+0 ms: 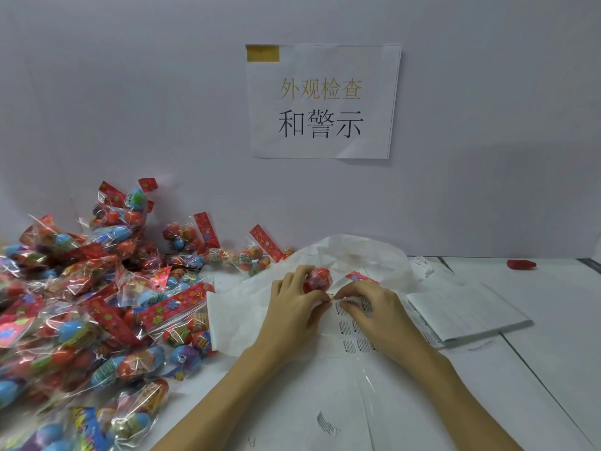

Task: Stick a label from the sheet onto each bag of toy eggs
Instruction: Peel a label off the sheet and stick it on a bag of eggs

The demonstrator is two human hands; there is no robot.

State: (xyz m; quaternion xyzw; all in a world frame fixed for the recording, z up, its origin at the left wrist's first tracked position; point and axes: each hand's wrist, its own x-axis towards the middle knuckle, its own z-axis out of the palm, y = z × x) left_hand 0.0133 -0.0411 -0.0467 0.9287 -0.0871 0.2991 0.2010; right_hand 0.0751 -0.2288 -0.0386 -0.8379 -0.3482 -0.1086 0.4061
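Gripping a clear bag of red toy eggs (318, 278) above the white table (553, 320), her left hand (294, 307) steadies it while her right hand (370, 315) pinches a label at the glossy sheet of small printed labels (356, 333).

Left hand (294, 307) gripping a bag of toy eggs (318, 278) by curled fingers, right hand (369, 312) just beside it, fingertips (341, 304) pinching at the label sheet (353, 333), heap of bagged eggs (87, 304) well left of the fingers, folded paper stack (468, 315) to their right
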